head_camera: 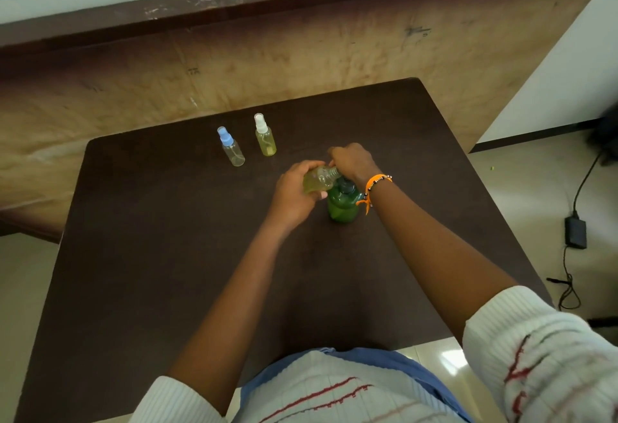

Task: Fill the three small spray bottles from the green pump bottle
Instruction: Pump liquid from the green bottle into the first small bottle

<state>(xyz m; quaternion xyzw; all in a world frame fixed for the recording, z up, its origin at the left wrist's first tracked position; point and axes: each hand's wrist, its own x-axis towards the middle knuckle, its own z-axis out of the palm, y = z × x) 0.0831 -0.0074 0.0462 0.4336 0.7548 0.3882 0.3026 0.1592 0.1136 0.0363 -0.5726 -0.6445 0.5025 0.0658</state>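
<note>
Presently: third spray bottle [317, 182], tilted, gripped by left hand [296, 195] above counter [167, 255]; right hand [351, 160] pinched its neck, likely cap. Pump bottle [344, 205] just beneath. Advice: level it, thread squarely.

Plain room, dark table [434, 188], tiled floor [521, 195], charger cable [575, 232]

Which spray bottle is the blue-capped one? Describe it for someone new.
On the dark brown table, two small clear plastic spray bottles stand at the far side. The blue-capped spray bottle is the left one; its neighbour has a white cap and yellower contents.
</note>
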